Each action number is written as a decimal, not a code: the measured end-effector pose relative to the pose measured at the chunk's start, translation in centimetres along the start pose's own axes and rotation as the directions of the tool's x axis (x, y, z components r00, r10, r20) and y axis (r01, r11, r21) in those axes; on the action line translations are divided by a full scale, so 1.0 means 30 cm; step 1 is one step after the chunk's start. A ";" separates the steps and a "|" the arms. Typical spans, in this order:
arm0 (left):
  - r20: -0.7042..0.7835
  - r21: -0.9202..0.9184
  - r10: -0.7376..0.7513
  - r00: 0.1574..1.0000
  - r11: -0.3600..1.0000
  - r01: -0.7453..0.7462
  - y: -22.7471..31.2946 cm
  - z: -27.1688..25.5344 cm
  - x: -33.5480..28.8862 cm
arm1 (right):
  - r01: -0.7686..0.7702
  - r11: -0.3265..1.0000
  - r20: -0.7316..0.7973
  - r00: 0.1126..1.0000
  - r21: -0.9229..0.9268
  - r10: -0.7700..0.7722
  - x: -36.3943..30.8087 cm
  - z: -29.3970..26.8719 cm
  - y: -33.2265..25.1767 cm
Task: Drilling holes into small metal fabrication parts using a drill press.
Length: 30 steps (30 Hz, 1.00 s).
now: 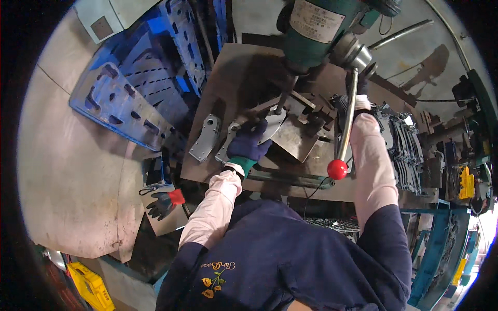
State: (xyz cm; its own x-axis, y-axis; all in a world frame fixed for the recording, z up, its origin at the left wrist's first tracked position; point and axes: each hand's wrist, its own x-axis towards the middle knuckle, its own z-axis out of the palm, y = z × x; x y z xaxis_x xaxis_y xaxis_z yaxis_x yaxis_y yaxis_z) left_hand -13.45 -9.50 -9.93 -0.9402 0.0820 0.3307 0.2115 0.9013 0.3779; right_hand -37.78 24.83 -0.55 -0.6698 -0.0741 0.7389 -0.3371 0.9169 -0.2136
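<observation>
My left hand (pixel 249 144), in a dark blue glove with a green cuff, is closed on a flat grey metal plate (pixel 273 124). It presses the plate on the work table under the drill press (pixel 316 31). The drill bit (pixel 282 98) comes down to the plate's upper part. My right hand (pixel 359 85), also dark-gloved, is at a feed lever (pixel 369 71) by the hub and appears closed round it, its fingers mostly hidden. A second lever with a red ball (pixel 337 169) passes in front of my right forearm. A clamp block (pixel 319 122) stands beside the plate.
Another grey metal part (pixel 206 138) lies left of my left hand. Several dark metal plates (pixel 404 147) are stacked at right. Blue metal racks (pixel 124 103) stand at far left. A spare glove (pixel 162 205) lies on cardboard at lower left.
</observation>
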 end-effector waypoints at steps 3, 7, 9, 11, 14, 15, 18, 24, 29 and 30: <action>0.040 0.023 -0.065 0.997 0.998 0.064 0.000 -0.014 -0.019 | -0.057 0.997 0.065 0.996 0.058 0.054 0.025 -0.017 -0.044; -0.015 -0.039 0.011 1.000 0.999 -0.012 0.023 -0.016 0.001 | -0.150 0.920 0.132 0.985 0.362 0.108 -0.072 0.013 0.006; -0.044 -0.049 0.055 0.998 0.997 -0.057 0.025 0.010 0.008 | 0.052 0.974 -0.043 0.998 0.220 -0.044 -0.151 0.037 0.046; -0.008 -0.030 0.024 1.000 0.999 -0.024 0.000 0.014 0.003 | 0.099 0.994 0.043 0.994 -0.040 -0.098 -0.218 0.022 -0.069; 0.008 0.028 -0.021 1.000 0.999 0.020 -0.023 0.003 -0.023 | -0.404 0.717 0.261 0.915 0.568 0.308 -0.234 -0.153 -0.392; 0.017 0.043 0.003 1.000 0.999 -0.004 -0.005 0.000 -0.008 | -0.376 0.745 0.213 0.927 0.552 0.310 -0.270 -0.131 -0.355; 0.074 0.069 -0.023 0.997 0.997 0.018 0.038 -0.052 0.008 | -0.374 0.652 0.284 0.927 0.660 0.244 -0.349 -0.158 -0.376; 0.072 -0.019 -0.059 0.996 0.998 0.061 0.015 -0.043 -0.011 | -0.447 0.545 0.481 0.872 0.710 0.088 -0.247 -0.578 -0.771; 0.071 0.021 -0.039 0.997 0.999 0.038 0.016 -0.046 -0.006 | -0.698 -0.599 0.834 0.544 0.393 -0.087 -0.122 -0.749 -0.826; 0.080 0.035 -0.045 0.996 0.998 0.042 0.030 -0.049 -0.001 | -0.652 -0.677 0.825 0.552 0.340 -0.117 -0.090 -0.781 -0.835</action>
State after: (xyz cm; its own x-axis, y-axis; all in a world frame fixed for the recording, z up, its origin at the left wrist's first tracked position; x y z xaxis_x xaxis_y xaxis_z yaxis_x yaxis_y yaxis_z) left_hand -12.83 -9.33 -8.32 -0.9671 0.0750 0.2430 0.1619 0.9184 0.3609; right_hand -12.03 11.26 17.78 -0.8764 -0.4723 -0.0943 0.4402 -0.7060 -0.5548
